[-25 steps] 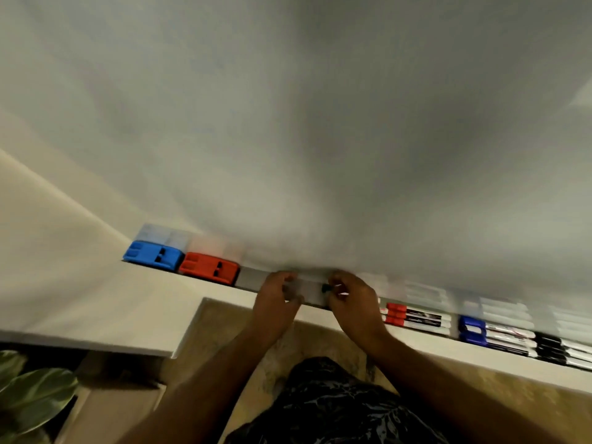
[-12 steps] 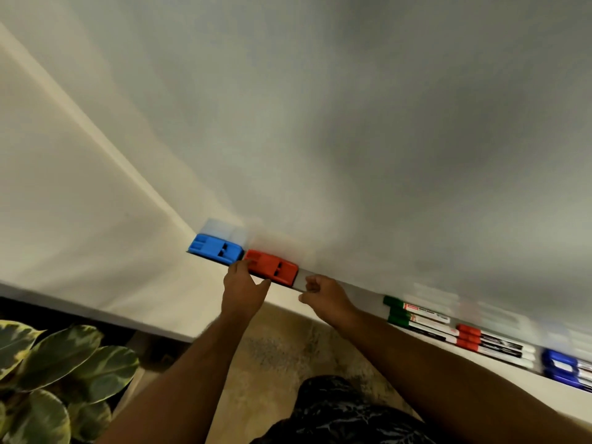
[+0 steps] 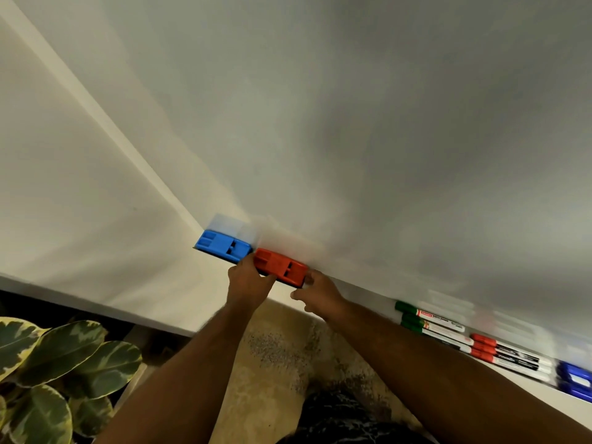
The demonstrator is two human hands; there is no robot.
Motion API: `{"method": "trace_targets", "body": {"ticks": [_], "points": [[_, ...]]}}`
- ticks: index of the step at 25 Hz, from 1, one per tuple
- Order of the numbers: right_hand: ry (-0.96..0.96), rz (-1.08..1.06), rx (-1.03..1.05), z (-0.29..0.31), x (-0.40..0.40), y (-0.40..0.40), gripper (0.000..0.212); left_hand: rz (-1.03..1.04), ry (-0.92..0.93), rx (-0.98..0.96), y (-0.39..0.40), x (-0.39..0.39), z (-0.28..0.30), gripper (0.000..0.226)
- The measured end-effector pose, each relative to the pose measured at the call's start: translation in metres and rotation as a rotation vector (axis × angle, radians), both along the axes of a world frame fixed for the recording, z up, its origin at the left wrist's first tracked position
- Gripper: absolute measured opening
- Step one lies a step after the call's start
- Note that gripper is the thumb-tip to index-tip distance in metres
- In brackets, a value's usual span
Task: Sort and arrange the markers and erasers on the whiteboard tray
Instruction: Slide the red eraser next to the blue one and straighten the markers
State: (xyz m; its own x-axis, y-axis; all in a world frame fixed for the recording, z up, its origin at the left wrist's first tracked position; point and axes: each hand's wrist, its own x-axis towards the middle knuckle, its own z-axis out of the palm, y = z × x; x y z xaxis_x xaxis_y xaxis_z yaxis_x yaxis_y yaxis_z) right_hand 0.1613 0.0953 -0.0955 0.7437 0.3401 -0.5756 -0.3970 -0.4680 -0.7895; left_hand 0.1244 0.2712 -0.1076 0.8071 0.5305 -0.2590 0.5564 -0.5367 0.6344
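Whiteboard (image 3: 352, 107) filling most of view, pale and unmarked, faint reflections along lower edge

Whiteboard tray (image 3: 362, 291) running along bottom edge, down toward lower right

Variegated plant leaves (image 3: 48, 363) at lower left, below the board

Left hand (image 3: 248, 285) at near-left end of red eraser (image 3: 280, 266), fingers curled onto its front edge, gripping it

Right hand (image 3: 320, 294) at the eraser's right end, one fingertip touching that end, other fingers loosely curled beneath the tray lip; whether it grips or only steadies, cannot tell

Blue eraser (image 3: 222, 245) at far left end of tray, just beside red eraser, corners nearly touching

Green markers (image 3: 429, 322) grouped on tray right of right hand, caps pointing left, lying side by side

Red markers (image 3: 506, 354) next along, just beside the green group, same orientation

Blue markers (image 3: 575, 381) at right frame edge, cut off by it, blurred
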Motion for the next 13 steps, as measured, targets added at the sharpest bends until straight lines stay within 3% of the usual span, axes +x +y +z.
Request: {"method": "trace_targets", "body": {"ticks": [2,8,13], "points": [[0.032,-0.010,0.029,0.004,-0.001,-0.003,0.057,0.040,-0.018,-0.046,-0.002,0.001,0.002,0.038],[-0.085,-0.123,0.025,0.012,-0.027,-0.051,0.054,0.085,-0.130,-0.162,-0.037,-0.015,0.004,0.052],[-0.119,-0.297,-0.026,0.018,-0.060,-0.112,0.056,-0.024,-0.163,-0.279,-0.088,-0.025,0.004,0.029]]}}
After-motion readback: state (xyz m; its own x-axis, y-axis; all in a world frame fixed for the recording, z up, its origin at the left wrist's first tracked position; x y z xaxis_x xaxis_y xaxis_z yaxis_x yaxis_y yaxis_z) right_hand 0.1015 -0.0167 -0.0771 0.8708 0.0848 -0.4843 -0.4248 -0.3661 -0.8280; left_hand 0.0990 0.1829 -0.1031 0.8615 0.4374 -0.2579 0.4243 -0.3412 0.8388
